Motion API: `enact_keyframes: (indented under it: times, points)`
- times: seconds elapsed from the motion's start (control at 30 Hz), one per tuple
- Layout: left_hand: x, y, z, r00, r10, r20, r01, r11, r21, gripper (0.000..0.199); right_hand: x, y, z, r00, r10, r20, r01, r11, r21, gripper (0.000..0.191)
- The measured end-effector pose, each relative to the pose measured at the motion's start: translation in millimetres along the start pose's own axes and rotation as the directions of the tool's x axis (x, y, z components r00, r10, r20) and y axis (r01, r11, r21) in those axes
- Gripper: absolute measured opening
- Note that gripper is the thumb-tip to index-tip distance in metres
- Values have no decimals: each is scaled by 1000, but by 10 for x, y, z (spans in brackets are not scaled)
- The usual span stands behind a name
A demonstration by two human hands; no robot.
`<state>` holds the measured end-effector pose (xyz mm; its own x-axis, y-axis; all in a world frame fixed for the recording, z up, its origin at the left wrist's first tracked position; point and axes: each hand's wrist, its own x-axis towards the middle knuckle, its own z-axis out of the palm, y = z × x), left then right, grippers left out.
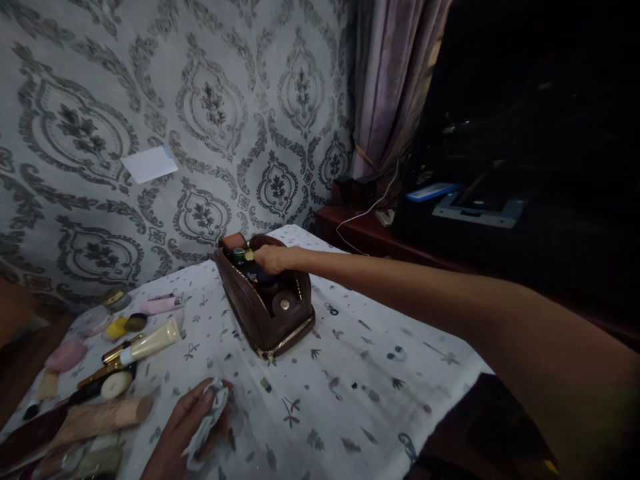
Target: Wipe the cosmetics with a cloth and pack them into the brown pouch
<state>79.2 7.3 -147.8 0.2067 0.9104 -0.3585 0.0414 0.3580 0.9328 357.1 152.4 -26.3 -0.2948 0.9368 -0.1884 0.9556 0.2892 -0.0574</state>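
reaching into the brown bag (pixel 277 321) on the tablecloth (pixel 360 387), the right hand (pixel 273 259) is bunched, any hold impossible to tell. the left hand (pixel 186 421) curls around a crumpled white wad (pixel 212 415).

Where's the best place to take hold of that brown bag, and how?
By its long left wall, probably: come from the left and above, pinching over the rim. The brown bag gapes open at the top, that wall's edge is exposed, and the right hand reaches in from the opposite side.
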Motion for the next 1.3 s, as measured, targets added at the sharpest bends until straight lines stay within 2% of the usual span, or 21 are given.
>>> enact_keyframes:
  times: [0.17, 0.4, 0.53, 0.7, 0.9, 1.0, 1.07, 1.1, 1.13, 1.2, 1.23, 1.3]
  points:
    - [-14, 21, 12, 999, 22, 49, -23, 999, 37, 63, -28, -64, 72, 998, 56, 41, -56, 998, -6, 26]
    - [14, -28, -35, 1000, 3, 20, -4, 1000, 26, 61, -151, -90, -6, 997, 3, 81, -1, 1000, -25, 19]
    - [32, -33, -53, 995, 19, 96, -24, 998, 58, 59, -211, -122, -42, 996, -1, 84, 3, 1000, -26, 28]
    - [-3, -2, -17, 996, 43, 83, -45, 999, 24, 61, -207, -146, -11, 998, -2, 62, 4, 999, -36, 30]
    - [-12, -21, -34, 997, 59, 53, -57, 998, -32, 62, -217, -178, -95, 999, 22, -34, -24, 999, -43, 30]
    - [-2, -27, -53, 993, 61, 103, -58, 998, -27, 61, -357, -233, -226, 989, 42, -143, -50, 997, -53, 30]
    - [2, -17, -58, 988, 69, 136, -66, 998, -24, 64, -517, -341, -260, 963, 39, -266, -50, 998, -35, 33]
    - [4, -11, -60, 987, 69, 147, -66, 997, -25, 65, -610, -425, -239, 940, 24, -340, -29, 1000, -10, 35]
    - [7, -6, -63, 986, 67, 153, -63, 998, -28, 66, -705, -531, -185, 897, -12, -443, 38, 998, 49, 35]
    - [20, -4, -74, 987, 50, 155, -46, 999, -29, 68, -883, -788, 25, 807, -140, -573, 268, 952, 145, 35]
    - [29, -8, -83, 988, 52, 148, -47, 998, -33, 69, -956, -928, 172, 794, -220, -566, 369, 915, 163, 37]
    - [51, -20, -101, 989, 71, 127, -66, 997, -47, 68, -1051, -1194, 512, 783, -415, -463, 514, 851, 107, 37]
